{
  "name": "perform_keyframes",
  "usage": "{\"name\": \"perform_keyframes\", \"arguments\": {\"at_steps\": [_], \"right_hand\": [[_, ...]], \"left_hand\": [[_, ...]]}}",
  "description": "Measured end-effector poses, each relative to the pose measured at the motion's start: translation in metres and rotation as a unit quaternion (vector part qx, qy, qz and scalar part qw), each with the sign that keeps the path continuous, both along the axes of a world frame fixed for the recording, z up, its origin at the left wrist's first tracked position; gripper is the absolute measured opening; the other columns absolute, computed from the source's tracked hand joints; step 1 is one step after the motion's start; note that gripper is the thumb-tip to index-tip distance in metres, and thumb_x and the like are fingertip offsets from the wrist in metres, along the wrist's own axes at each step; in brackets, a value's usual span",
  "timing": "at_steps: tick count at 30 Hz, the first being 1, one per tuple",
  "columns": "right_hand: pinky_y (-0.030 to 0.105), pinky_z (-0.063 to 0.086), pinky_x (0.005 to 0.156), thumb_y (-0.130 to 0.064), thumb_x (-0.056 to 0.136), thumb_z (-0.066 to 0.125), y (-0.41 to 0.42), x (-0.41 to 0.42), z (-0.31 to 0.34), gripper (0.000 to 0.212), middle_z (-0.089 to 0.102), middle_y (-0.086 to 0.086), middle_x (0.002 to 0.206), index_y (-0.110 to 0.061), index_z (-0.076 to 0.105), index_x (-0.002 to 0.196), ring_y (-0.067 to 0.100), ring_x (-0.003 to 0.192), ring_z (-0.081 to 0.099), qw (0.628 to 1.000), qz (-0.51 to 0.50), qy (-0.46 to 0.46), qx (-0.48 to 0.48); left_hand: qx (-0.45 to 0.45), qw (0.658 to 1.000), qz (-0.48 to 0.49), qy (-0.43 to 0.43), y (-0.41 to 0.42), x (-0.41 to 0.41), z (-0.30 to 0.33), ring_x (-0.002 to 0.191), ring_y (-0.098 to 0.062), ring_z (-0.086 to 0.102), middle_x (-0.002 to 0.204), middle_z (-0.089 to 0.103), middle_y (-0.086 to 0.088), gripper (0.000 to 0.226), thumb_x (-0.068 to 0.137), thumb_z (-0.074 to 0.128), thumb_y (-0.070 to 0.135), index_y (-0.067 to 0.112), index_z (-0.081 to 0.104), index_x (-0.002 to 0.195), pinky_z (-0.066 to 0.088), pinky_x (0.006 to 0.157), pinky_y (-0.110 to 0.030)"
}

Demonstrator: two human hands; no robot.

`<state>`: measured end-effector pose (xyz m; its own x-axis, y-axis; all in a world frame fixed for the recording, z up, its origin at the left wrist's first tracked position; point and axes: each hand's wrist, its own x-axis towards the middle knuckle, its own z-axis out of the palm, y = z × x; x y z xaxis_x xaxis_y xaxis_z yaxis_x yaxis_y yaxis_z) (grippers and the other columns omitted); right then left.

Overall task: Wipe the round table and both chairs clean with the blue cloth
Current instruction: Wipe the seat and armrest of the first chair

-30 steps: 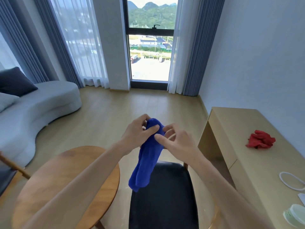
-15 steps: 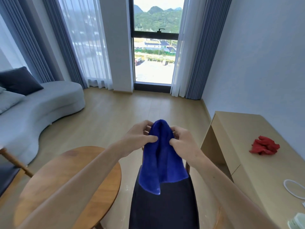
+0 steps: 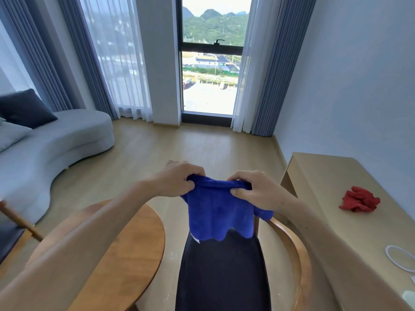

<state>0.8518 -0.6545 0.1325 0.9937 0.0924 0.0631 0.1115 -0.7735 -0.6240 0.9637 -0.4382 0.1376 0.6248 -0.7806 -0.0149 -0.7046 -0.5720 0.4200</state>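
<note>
The blue cloth [image 3: 219, 212] hangs spread out in front of me, above the dark seat of a chair [image 3: 222, 272] with a curved wooden rim. My left hand [image 3: 177, 180] pinches its top left edge. At the top right edge, my right hand [image 3: 253, 190] pinches the cloth too. The round wooden table [image 3: 125, 248] stands to the lower left, partly behind my left forearm. Part of a second chair [image 3: 15, 223], a wooden rail and dark seat, shows at the far left edge.
A light wooden desk [image 3: 332, 212] runs along the right wall with a crumpled red cloth [image 3: 359, 202] and a white ring [image 3: 400, 258] on it. A grey sofa [image 3: 51, 147] with cushions stands at the left. Bare wood floor lies toward the window.
My hands have drawn apart along the cloth's top edge, so the bunched, hanging cloth now spreads wide between them. The view has tilted slightly and come closer to the chair.
</note>
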Motion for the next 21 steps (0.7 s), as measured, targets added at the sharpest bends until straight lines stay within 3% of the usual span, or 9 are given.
{"name": "perform_keyframes", "arguments": {"at_steps": [5, 9, 13, 15, 17, 21], "right_hand": [[0.044, 0.051, 0.082, -0.012, 0.094, 0.053, 0.003, 0.001, 0.002, 0.014, 0.068, 0.0, 0.086, -0.014, 0.067, 0.095, 0.019, 0.083, 0.062, 0.999, 0.011, 0.025, -0.017], [0.042, 0.05, 0.084, -0.009, 0.095, 0.05, 0.014, 0.003, 0.0, 0.017, 0.068, 0.008, 0.091, -0.007, 0.067, 0.1, 0.023, 0.087, 0.061, 0.998, 0.033, 0.048, -0.018], [0.036, 0.051, 0.087, -0.01, 0.097, 0.048, 0.016, 0.003, -0.002, 0.019, 0.066, 0.0, 0.095, -0.011, 0.065, 0.104, 0.016, 0.09, 0.06, 0.998, 0.044, 0.052, 0.002], [0.037, 0.051, 0.087, -0.011, 0.097, 0.05, 0.015, 0.004, -0.003, 0.017, 0.067, -0.001, 0.094, -0.012, 0.065, 0.104, 0.015, 0.089, 0.06, 0.998, 0.045, 0.048, 0.015], [0.038, 0.051, 0.087, -0.011, 0.095, 0.053, 0.016, 0.006, -0.006, 0.018, 0.068, -0.001, 0.095, -0.013, 0.067, 0.107, 0.014, 0.089, 0.061, 0.998, 0.044, 0.033, 0.028], [0.039, 0.054, 0.088, -0.011, 0.09, 0.063, 0.018, 0.007, -0.009, 0.021, 0.071, -0.003, 0.099, -0.015, 0.068, 0.11, 0.014, 0.093, 0.066, 0.996, 0.023, 0.025, 0.078]], "left_hand": [[-0.003, 0.999, -0.041, -0.004, 0.003, 0.004, -0.001, 0.076, -0.002, 0.05, 0.082, 0.06, 0.012, 0.039, 0.076, 0.043, -0.008, 0.018, 0.068, 0.092, 0.036, 0.067, -0.016], [0.006, 0.998, -0.044, -0.037, -0.003, 0.006, -0.005, 0.066, -0.001, 0.046, 0.075, 0.054, 0.008, 0.037, 0.069, 0.042, -0.014, 0.009, 0.068, 0.08, 0.03, 0.061, -0.01], [-0.013, 0.999, -0.028, -0.012, -0.001, 0.006, -0.008, 0.064, -0.005, 0.043, 0.067, 0.048, 0.011, 0.022, 0.068, 0.044, -0.004, 0.015, 0.054, 0.07, 0.03, 0.06, -0.021], [-0.007, 0.999, -0.034, 0.014, 0.003, 0.005, -0.006, 0.067, -0.006, 0.044, 0.073, 0.049, 0.01, 0.013, 0.067, 0.046, 0.014, 0.021, 0.053, 0.076, 0.032, 0.062, -0.022], [0.015, 0.998, -0.048, 0.024, 0.007, 0.004, -0.006, 0.074, -0.005, 0.047, 0.083, 0.052, 0.01, 0.02, 0.07, 0.049, 0.025, 0.03, 0.056, 0.088, 0.037, 0.066, -0.023], [-0.003, 0.999, -0.046, -0.002, 0.007, 0.005, -0.011, 0.079, 0.0, 0.043, 0.082, 0.048, 0.014, 0.024, 0.08, 0.055, 0.01, 0.023, 0.065, 0.097, 0.031, 0.068, -0.018]]}}
